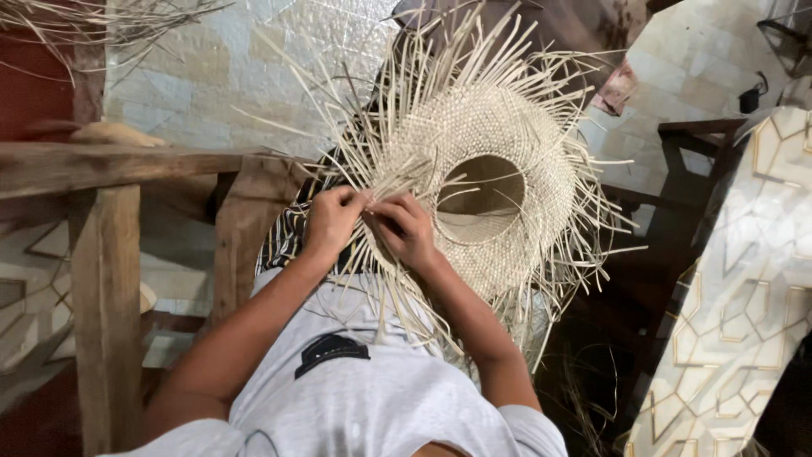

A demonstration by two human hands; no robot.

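A person in a grey shirt [355, 398] worked on a half-woven straw hat [486, 182], seen from above. The left hand [331, 222] and right hand [406, 228] sat close together at the hat's near-left edge, each pinching loose straw strands [397, 305] at the rim of the weave. The hat was held up in front of the body, its crown opening facing the camera. The crown and most of the brim looked tightly plaited; unwoven ends still fanned out all round, so the edge appeared unfinished and untrimmed. A rough wooden frame [106, 279] stood to the left, with a patterned panel [744, 305] to the right and a tiled floor [228, 68] beyond. More loose straw lay near the floor.
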